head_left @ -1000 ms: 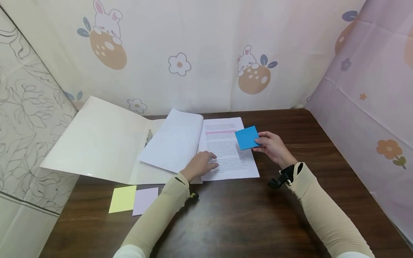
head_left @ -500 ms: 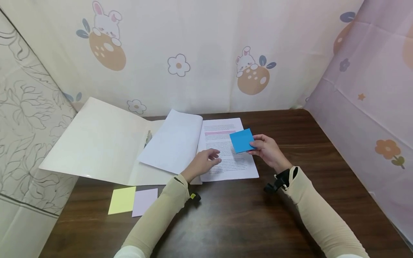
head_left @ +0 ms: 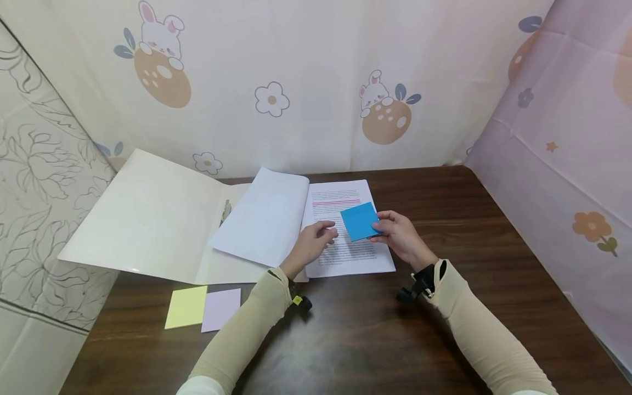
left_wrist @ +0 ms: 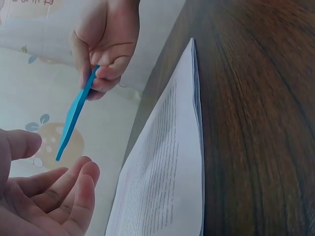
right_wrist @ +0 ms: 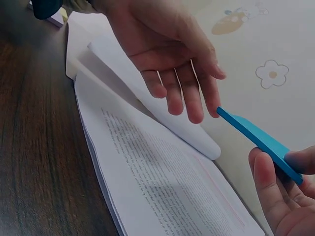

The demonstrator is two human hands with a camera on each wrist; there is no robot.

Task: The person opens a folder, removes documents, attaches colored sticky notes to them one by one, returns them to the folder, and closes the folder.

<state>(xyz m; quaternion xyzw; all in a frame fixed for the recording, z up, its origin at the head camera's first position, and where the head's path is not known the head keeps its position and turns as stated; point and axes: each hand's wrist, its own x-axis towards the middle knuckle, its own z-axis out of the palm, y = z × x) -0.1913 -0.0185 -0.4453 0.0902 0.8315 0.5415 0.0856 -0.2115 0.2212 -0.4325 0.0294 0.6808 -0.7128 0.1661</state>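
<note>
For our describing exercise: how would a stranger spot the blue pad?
On the brown table, find the printed page. Above it, the right hand pinches the blue pad. Only it is blue and held; the yellow pad and lilac pad lie on the table.

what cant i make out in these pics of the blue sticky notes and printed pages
Printed page: wording too small in the head view; blue sticky-note pad hides some lines.
Metal fastener: details too small, head view.
Lilac sticky-note pad: lower right corner behind the left sleeve, head view.
Right hand: cut off by the right edge, right wrist view.
</note>
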